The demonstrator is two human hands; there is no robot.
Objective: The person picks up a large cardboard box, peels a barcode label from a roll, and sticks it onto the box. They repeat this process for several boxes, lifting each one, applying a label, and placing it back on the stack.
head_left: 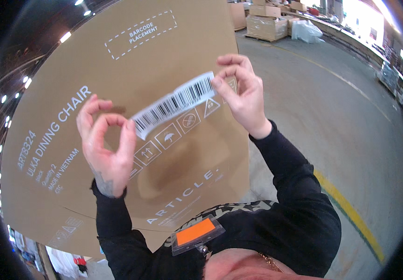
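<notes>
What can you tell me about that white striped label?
The white label is a long, narrow, paper-like strip printed with a row of black barcode bars. It bows slightly and slants, its right end higher. The left hand pinches one end, the right hand the other. It spans between them in front of a brown cardboard box; whether it touches the box is unclear.

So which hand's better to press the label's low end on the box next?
Probably the left hand: it pinches the lower end of the barcode label, while the right hand holds the upper end.
</notes>
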